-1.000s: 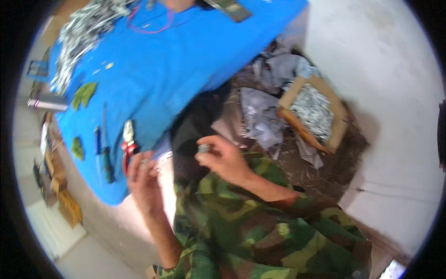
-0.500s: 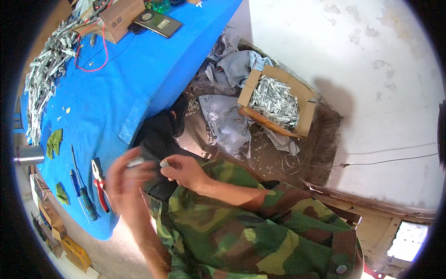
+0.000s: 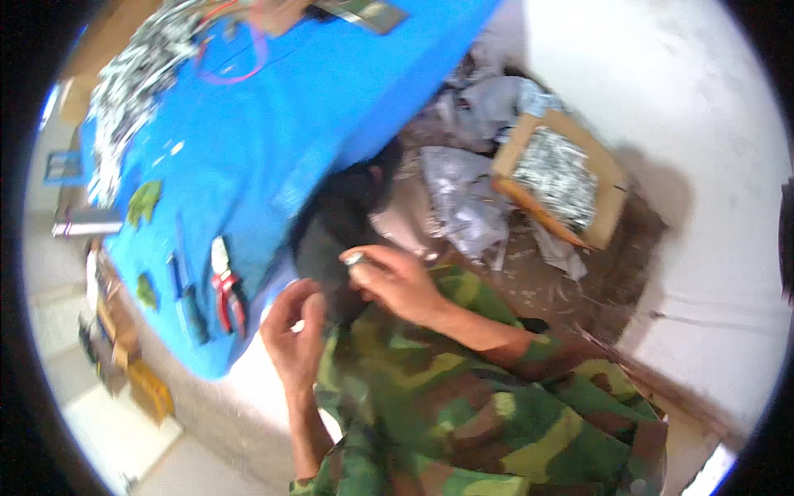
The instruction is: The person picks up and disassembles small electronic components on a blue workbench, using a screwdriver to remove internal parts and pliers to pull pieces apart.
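Head view: right hand (image 3: 401, 283) pinches a small grey piece (image 3: 354, 259), shiny, between thumb and forefinger, above dark fabric (image 3: 335, 240). Left hand (image 3: 294, 339) nearby, fingers curled toward thumb; whether it grips anything, cannot tell, blurred. Red-handled pliers (image 3: 221, 285) and screwdrivers (image 3: 193, 314) lie left, on creased blue cloth (image 3: 248, 149). Right: cardboard box (image 3: 612, 202) of silvery strips (image 3: 554, 178), crumpled grey plastic (image 3: 463, 198) beside it. Sleeves camouflage-patterned.
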`<act>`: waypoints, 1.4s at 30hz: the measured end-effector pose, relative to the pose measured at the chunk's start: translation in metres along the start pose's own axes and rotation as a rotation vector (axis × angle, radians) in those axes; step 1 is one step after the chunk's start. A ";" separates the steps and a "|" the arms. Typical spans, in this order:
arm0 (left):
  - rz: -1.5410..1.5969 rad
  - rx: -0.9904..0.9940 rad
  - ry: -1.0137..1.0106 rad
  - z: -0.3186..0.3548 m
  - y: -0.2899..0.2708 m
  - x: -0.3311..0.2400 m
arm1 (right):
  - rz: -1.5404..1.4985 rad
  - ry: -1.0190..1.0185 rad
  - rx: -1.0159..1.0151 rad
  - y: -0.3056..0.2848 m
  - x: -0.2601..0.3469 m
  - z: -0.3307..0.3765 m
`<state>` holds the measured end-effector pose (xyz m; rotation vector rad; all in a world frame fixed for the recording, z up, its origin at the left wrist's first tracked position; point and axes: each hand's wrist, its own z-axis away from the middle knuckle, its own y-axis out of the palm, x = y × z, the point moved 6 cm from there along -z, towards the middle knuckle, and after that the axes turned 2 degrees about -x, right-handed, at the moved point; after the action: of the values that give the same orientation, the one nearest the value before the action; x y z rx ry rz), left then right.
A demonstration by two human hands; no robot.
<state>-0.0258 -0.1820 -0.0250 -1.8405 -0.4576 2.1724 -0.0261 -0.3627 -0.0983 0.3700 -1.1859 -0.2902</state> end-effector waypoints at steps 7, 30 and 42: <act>-0.098 -0.003 0.157 0.014 -0.001 -0.025 | 0.315 -0.158 0.131 0.022 0.031 0.015; -0.210 0.027 0.335 0.015 0.002 -0.023 | 0.593 -0.354 0.245 0.036 0.037 0.021; 0.016 0.014 -0.083 0.021 0.003 0.010 | 0.573 -0.398 0.239 0.043 0.035 0.022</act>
<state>-0.0480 -0.1824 -0.0325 -1.7582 -0.4451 2.2634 -0.0331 -0.3413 -0.0432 0.1666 -1.6681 0.2937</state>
